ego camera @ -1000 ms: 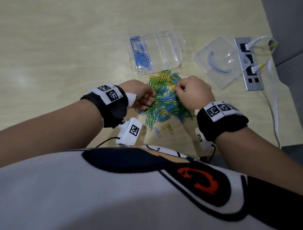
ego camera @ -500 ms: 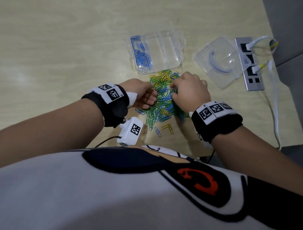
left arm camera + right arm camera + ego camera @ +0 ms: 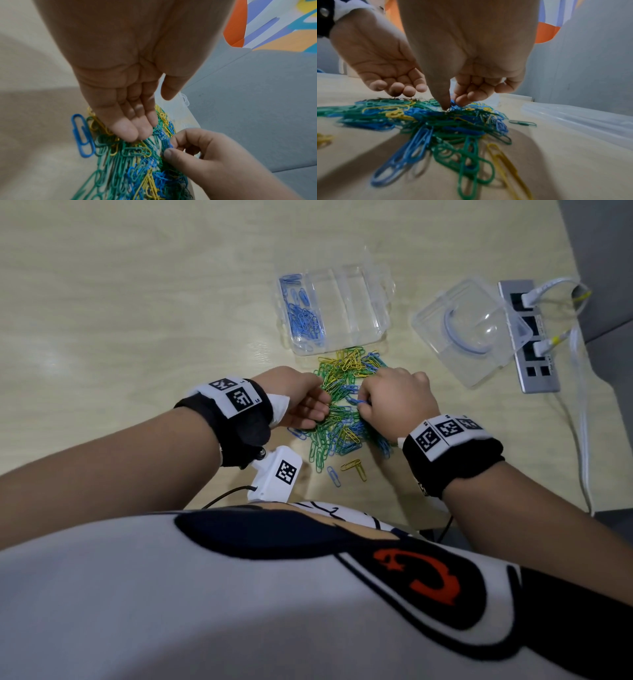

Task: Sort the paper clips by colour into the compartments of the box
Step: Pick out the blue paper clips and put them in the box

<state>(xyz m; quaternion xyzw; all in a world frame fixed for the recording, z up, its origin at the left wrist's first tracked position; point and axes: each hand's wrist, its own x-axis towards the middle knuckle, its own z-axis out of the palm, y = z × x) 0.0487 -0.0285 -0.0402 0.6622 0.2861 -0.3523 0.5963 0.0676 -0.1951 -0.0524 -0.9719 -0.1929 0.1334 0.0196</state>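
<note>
A mixed pile of blue, green and yellow paper clips [image 3: 342, 409] lies on the table just in front of the clear compartment box [image 3: 352, 313]. The box's left compartment holds blue clips [image 3: 305, 318]; its other compartments look bare. My left hand [image 3: 317, 409] rests at the pile's left edge, its relaxed fingers [image 3: 130, 129] touching the clips and holding nothing. My right hand [image 3: 363, 402] is over the pile's middle. Its thumb and forefinger pinch a blue clip [image 3: 169, 145] that still lies among the others, also visible in the right wrist view [image 3: 452, 103].
A clear lid [image 3: 472, 333] lies right of the box. Beyond it is a grey power strip [image 3: 529, 337] with white cables [image 3: 582, 412] running down the table's right side. A loose blue clip [image 3: 334, 475] and yellow clips [image 3: 354, 467] lie near the front edge.
My right hand slid left across the pile toward the left hand and closed thumb and forefinger on a blue clip. The left hand stayed almost in place.
</note>
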